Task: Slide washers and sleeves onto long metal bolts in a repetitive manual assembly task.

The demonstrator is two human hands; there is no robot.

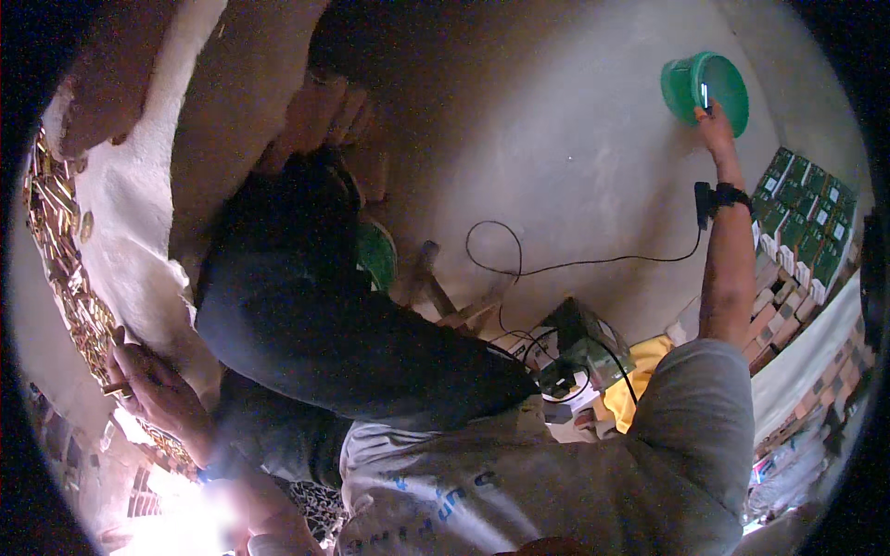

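Note:
My right arm reaches far up to the right, and my right hand [716, 130] closes at the near rim of a green plastic bucket [683, 88]. The bucket tilts with its opening to the right; a bright thin strip shows by the fingers, its kind unclear. At the left, my left hand [162, 385] is beside a long heap of small brass-coloured metal pieces [69, 241]. A short brass-coloured piece [116, 390] sticks out at its fingers, apparently held. A pale sack-like cloth [130, 195] borders the heap.
Stacked dark green boxes [805, 208] stand at the right above reddish blocks [774, 320]. A black cable [593, 261] runs from my right wrist to a dark box [589, 338] beside a yellow cloth [640, 375]. A wooden piece [440, 296] and green container [377, 255] lie past my legs.

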